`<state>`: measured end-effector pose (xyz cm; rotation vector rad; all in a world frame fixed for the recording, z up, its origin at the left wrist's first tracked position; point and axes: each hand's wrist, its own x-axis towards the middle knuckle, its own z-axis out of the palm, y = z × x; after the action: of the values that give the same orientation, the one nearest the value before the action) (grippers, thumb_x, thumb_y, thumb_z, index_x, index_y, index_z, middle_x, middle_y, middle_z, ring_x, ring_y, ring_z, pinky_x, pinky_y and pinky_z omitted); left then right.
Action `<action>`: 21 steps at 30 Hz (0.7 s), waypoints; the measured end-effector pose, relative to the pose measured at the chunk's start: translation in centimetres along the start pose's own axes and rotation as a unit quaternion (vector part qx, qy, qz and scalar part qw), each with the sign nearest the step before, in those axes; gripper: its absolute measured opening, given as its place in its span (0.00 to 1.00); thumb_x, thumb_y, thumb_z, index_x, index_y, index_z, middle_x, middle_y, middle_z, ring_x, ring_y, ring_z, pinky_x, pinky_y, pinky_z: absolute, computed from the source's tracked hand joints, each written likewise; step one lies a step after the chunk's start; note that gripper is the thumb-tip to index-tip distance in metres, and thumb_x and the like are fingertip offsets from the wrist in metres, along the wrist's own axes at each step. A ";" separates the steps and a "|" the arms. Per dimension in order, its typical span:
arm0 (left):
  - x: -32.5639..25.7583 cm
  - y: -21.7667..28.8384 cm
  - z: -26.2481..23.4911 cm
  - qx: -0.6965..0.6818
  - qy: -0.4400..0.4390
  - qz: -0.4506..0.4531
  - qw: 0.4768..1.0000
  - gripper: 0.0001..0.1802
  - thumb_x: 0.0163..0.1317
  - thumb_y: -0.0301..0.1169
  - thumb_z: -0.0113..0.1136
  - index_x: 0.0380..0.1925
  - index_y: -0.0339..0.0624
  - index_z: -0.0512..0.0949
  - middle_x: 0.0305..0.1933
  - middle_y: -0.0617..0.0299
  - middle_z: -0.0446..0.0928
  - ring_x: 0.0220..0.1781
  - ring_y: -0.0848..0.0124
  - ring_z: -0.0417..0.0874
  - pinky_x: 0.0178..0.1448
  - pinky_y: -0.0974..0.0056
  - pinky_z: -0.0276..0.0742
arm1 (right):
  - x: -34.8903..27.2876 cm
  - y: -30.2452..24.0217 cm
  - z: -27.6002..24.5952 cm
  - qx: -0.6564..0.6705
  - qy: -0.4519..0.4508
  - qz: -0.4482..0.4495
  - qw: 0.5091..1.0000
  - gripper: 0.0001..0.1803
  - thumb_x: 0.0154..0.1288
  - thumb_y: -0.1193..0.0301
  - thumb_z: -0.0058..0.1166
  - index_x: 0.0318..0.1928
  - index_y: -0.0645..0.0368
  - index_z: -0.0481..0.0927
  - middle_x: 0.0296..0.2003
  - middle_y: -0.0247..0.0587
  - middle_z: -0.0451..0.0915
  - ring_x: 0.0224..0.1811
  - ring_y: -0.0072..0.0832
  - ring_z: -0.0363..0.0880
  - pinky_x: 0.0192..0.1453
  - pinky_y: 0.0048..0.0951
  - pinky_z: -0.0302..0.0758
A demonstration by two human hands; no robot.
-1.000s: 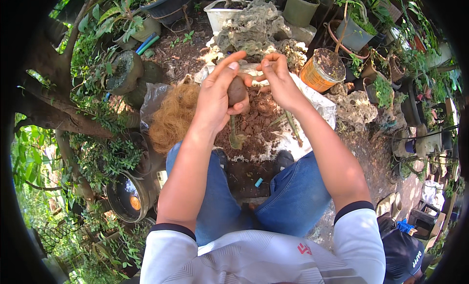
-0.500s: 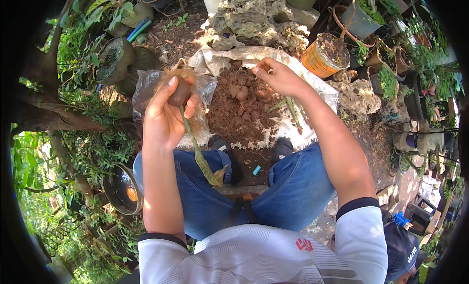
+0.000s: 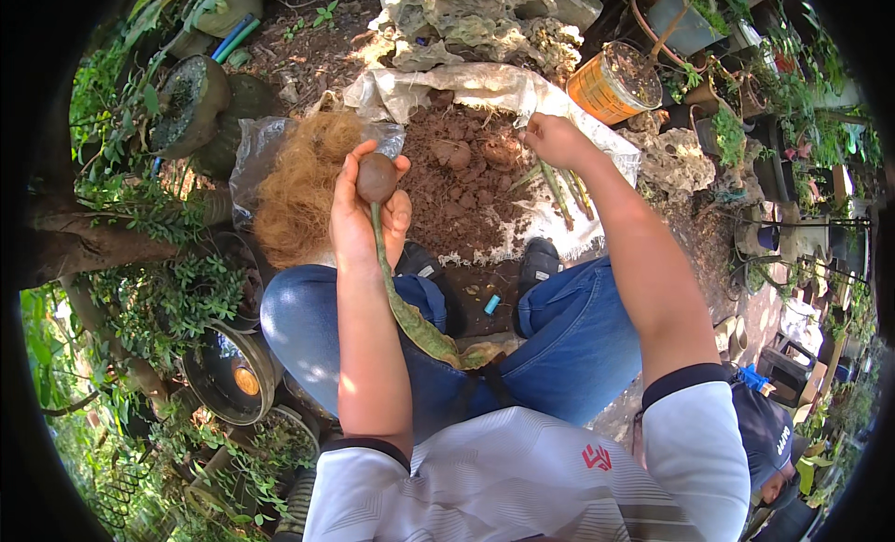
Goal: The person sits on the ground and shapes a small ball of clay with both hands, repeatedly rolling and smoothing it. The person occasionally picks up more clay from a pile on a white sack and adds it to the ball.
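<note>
Between the fingers and thumb of my left hand [image 3: 352,227] sits a round brown soil ball [image 3: 377,178]. From its underside a green plant stem with a long, partly yellowed leaf [image 3: 419,326] hangs down over my lap. My right hand [image 3: 561,143] is at the right side of the dark soil heap [image 3: 446,206], its fingers drawn together; whether they pinch anything is too small to see. The heap lies on a white woven sack [image 3: 485,77]. Left of it, tan coconut fibre [image 3: 303,192] rests on a clear plastic bag [image 3: 248,153]. Several green stems [image 3: 557,197] lie below my right hand.
Beyond the sack rise rough rocks [image 3: 466,34], with an orange bucket of soil [image 3: 606,83] to their right. A dark basin [image 3: 228,370] stands at my left. A small blue cylinder [image 3: 491,304] lies between my shoes. Another person [image 3: 760,435] is at the lower right.
My left hand has moved right, away from the coconut fibre, carrying the soil ball and its plant. My right hand has shifted slightly right and its fingers have curled in.
</note>
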<state>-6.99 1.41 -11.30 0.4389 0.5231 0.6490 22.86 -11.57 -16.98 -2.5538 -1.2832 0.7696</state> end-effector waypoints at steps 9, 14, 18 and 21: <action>0.0 1.0 3.0 -0.038 -0.013 -0.005 0.999 0.17 0.75 0.44 0.45 0.54 0.47 0.71 0.43 0.53 0.78 0.12 0.72 0.65 0.10 0.71 0.58 | -1.1 -0.3 1.2 -0.060 0.006 0.007 0.998 0.14 0.70 0.65 0.48 0.45 0.61 0.80 0.40 0.56 0.84 0.47 0.51 0.82 0.52 0.47 0.77; 0.6 1.2 5.6 -0.082 -0.055 0.018 0.995 0.17 0.76 0.43 0.45 0.56 0.46 0.67 0.41 0.52 0.79 0.13 0.67 0.73 0.12 0.67 0.62 | 1.7 1.0 4.2 -0.049 0.012 0.029 0.998 0.10 0.65 0.67 0.57 0.43 0.59 0.80 0.37 0.52 0.85 0.44 0.46 0.84 0.52 0.42 0.79; 0.5 0.2 5.2 -0.054 -0.035 0.025 0.998 0.17 0.75 0.42 0.45 0.56 0.46 0.66 0.42 0.52 0.78 0.13 0.66 0.73 0.12 0.67 0.63 | 3.8 3.4 9.9 0.004 0.074 0.057 0.996 0.09 0.63 0.69 0.59 0.41 0.58 0.80 0.35 0.48 0.86 0.40 0.44 0.85 0.48 0.41 0.80; 0.8 -1.0 4.2 -0.026 -0.009 0.006 1.000 0.16 0.76 0.42 0.46 0.56 0.47 0.67 0.42 0.53 0.78 0.14 0.67 0.74 0.13 0.68 0.64 | 3.8 5.7 15.0 0.040 0.088 0.127 0.987 0.07 0.60 0.70 0.60 0.38 0.59 0.80 0.34 0.49 0.85 0.39 0.45 0.85 0.47 0.40 0.80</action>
<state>-3.55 0.26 -8.76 0.3985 0.4862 0.6692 20.87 -13.06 -33.32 -2.6821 -0.8688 0.6074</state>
